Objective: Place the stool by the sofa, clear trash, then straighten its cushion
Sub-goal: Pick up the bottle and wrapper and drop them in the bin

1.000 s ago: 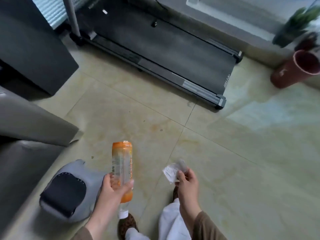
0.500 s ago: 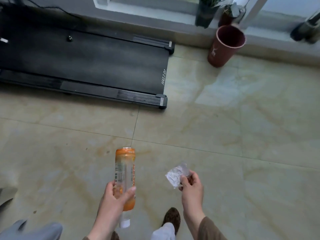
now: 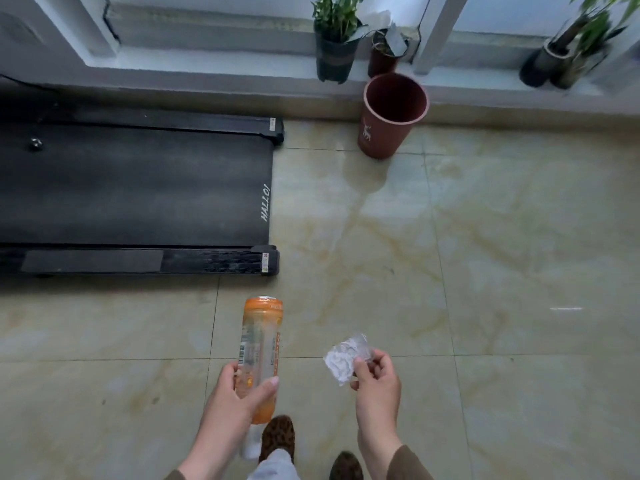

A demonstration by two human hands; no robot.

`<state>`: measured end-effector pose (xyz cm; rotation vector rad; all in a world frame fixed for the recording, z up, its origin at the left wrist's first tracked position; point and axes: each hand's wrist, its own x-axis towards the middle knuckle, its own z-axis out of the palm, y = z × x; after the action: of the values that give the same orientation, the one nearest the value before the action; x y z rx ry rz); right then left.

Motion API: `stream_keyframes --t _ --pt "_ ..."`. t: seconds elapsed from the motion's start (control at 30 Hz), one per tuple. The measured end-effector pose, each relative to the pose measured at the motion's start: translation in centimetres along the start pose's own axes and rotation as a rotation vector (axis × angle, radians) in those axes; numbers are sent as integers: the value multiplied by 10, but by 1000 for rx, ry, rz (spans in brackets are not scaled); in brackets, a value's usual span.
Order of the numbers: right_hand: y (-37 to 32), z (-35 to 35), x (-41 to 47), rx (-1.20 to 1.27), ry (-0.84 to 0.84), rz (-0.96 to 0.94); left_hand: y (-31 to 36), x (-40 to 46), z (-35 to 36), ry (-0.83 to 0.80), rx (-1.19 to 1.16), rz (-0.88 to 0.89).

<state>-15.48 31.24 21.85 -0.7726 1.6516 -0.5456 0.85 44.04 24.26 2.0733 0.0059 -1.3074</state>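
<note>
My left hand (image 3: 239, 400) grips an orange-labelled plastic bottle (image 3: 260, 344), held upside down with its white cap pointing at the floor. My right hand (image 3: 375, 379) pinches a crumpled clear-and-white wrapper (image 3: 343, 358) between thumb and fingers. A dark red bin (image 3: 391, 114) stands open on the tiled floor by the window ledge, well ahead of both hands. The stool, sofa and cushion are out of view.
A black treadmill (image 3: 138, 188) lies flat on the left. Potted plants (image 3: 337, 39) line the window ledge behind the bin, with more plants (image 3: 568, 53) at the far right. My feet in leopard-print slippers (image 3: 278, 436) stand on the beige tiled floor (image 3: 485, 271).
The view has swung right and moved forward: the stool and sofa dropped out on the left, the treadmill end and red bin came closer. Both hands keep their hold.
</note>
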Motion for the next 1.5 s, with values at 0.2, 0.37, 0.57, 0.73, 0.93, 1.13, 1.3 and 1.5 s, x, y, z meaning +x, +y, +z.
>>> stream_keyframes --t 0.2,0.37,0.57,0.73,0.93,1.13,1.3,1.5 --pt "-55 -7 80 63 32 60 89 42 63 -53 71 11" --pt "-120 -10 157 98 30 62 161 77 117 -35 76 21" --pt "-205 -9 251 59 54 13 240 129 162 -41 56 17" --pt "-277 2 326 61 72 -29 312 184 197 -40 35 24" --pt "-347 11 401 68 93 -63 394 232 237 -73 53 61" --pt "-410 23 480 72 43 -105 465 273 279 -42 20 63" --pt "-461 44 544 -14 -53 -158 522 299 312 -16 -25 67" --pt "-510 92 605 -204 -129 -238 578 348 331 -22 -57 23"
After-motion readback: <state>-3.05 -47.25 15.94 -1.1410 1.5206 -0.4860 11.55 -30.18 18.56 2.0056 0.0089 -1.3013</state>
